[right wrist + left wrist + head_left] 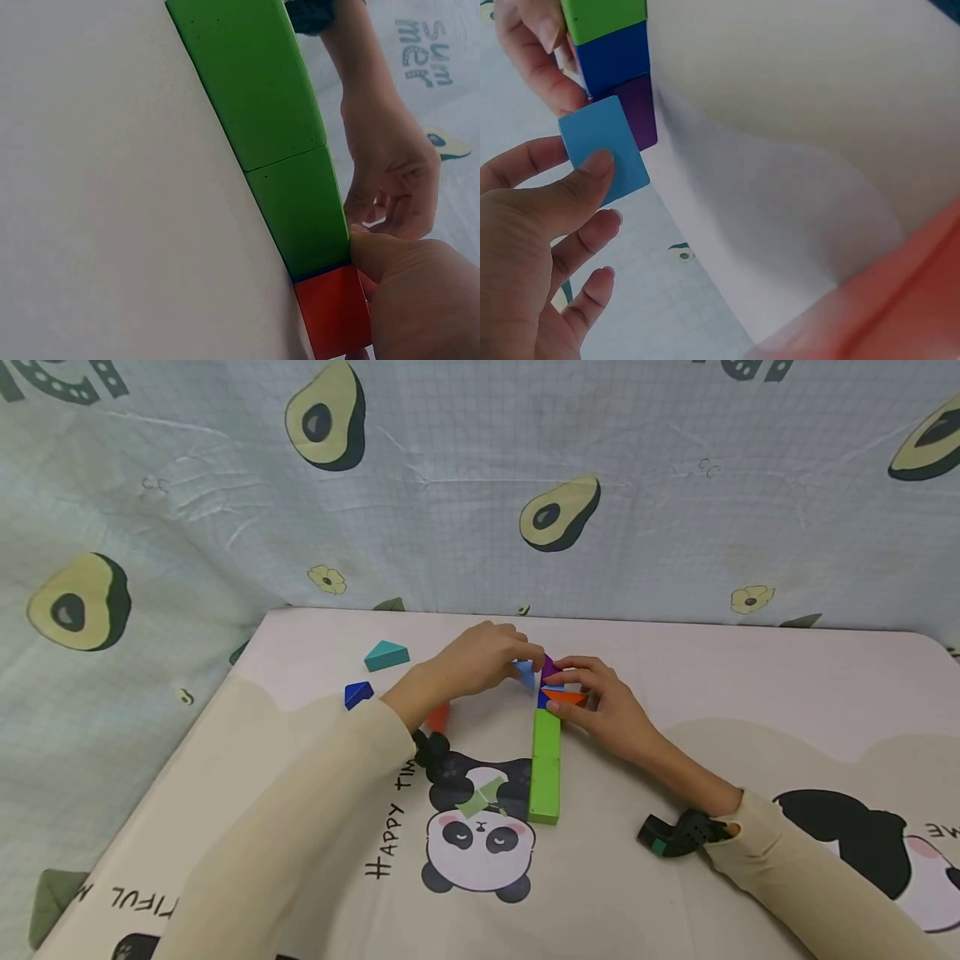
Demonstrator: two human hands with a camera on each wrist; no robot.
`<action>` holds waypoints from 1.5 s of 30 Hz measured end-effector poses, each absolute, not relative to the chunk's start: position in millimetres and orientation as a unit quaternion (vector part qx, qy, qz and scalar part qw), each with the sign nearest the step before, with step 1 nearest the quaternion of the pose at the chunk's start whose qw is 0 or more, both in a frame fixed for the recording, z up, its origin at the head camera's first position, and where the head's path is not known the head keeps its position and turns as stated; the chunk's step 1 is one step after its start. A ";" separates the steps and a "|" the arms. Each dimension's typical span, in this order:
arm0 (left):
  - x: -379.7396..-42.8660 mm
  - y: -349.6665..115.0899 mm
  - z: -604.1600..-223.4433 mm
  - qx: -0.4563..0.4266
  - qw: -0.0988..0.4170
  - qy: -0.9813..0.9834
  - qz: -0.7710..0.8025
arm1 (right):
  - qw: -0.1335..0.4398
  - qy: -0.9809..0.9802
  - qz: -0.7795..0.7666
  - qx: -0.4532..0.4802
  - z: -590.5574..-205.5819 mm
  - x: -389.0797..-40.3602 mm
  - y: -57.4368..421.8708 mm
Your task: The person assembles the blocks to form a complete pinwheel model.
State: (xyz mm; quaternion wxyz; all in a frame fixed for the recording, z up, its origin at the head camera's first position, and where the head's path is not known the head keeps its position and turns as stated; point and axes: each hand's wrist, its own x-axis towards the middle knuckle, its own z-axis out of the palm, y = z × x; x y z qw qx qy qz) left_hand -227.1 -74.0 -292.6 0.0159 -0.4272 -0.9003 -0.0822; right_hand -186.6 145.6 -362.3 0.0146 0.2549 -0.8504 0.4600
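A light blue block [604, 150] is pinched between the thumb and fingers of my left hand [487, 658], beside the far end of a row of blocks. That row has two green blocks [546, 732], a blue block [615, 58] and a purple block [641, 112]. From the right, my right hand [611, 710] holds an orange-red triangular block [334, 311] against the row by the blue block, thumb on the near side and fingers on the far side. In the left wrist view, the light blue block overlaps part of the purple one.
Left of the row lie a teal triangular block [387, 655] and a dark blue block [358, 694]. An orange block [438, 718] is partly hidden behind my left forearm. The pale table cover [720, 677] has printed pandas; an avocado-patterned cloth [450, 527] hangs behind.
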 end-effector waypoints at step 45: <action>-229.4 -65.8 -307.1 -0.389 0.018 -0.915 -0.106 | 0.013 -0.841 0.476 0.257 -359.9 -186.6 144.8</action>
